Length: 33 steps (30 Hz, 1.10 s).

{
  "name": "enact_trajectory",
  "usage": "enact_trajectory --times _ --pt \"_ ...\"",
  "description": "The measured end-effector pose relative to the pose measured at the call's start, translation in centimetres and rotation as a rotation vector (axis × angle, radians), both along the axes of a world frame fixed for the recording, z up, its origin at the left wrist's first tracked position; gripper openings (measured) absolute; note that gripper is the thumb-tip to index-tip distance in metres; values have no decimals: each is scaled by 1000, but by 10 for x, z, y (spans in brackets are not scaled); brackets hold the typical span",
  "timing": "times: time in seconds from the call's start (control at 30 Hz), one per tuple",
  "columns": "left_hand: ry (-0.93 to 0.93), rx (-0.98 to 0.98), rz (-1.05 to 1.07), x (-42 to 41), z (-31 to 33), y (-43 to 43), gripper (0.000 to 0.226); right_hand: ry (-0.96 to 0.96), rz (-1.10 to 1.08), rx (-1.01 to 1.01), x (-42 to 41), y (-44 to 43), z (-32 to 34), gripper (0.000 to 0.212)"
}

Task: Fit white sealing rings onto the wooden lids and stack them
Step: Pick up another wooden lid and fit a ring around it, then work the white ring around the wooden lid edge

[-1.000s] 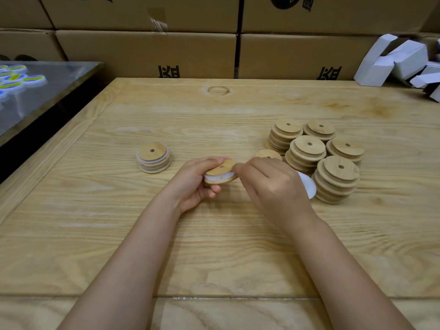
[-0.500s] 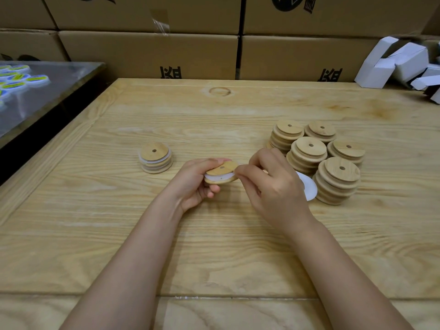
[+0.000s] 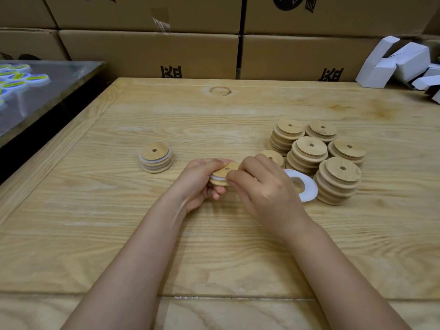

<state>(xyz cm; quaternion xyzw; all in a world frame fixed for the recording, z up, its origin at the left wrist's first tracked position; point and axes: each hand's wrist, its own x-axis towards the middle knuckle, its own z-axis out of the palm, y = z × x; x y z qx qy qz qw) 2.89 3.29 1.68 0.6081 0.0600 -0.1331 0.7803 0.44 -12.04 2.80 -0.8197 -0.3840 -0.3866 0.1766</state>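
Relative to the earlier frames, the right hand (image 3: 269, 191) has drawn slightly back toward the near edge of the tabletop (image 3: 119, 234). This exposes more of the loose flat white sealing ring (image 3: 308, 189) and part of a single wooden lid (image 3: 273, 157) behind the knuckles.

Both hands meet near the centre of the tabletop on one round wooden lid with a small central hole (image 3: 220, 173). It is tilted, and a fitted white ring (image 3: 215, 178) shows round its edge.

- **Left hand (image 3: 200, 184):** its grip is clenched on this lid from the left, thumb on top and fingers curled beneath.
- **Right hand:** its fingertips pinch the lid's right rim; whether they touch ring or wood cannot be told.
- **Toward the left edge:** a short stack of ringed lids (image 3: 156, 160).
- **Toward the right edge:** five stacks of bare wooden lids (image 3: 309, 151), with the loose ring lying just beside the nearest one.
- **Beyond the far edge:** brown cardboard boxes (image 3: 147, 51).
- **At the far right corner:** white cartons (image 3: 392, 60).
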Motion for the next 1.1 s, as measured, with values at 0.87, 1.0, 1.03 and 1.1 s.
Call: enact_trajectory --times 0.87,1.0,1.03,1.1 --pt "-411 703 1075 6 -11 51 73 124 -50 207 5 -7 -6 13" --pt "-258 878 1089 10 -19 65 74 120 -58 201 4 -7 -6 13" --pt "-222 882 1075 11 -21 68 75 122 -59 200 4 -7 -6 12" --pt "-184 860 1047 13 -23 71 75 129 -59 196 4 -7 -6 11"
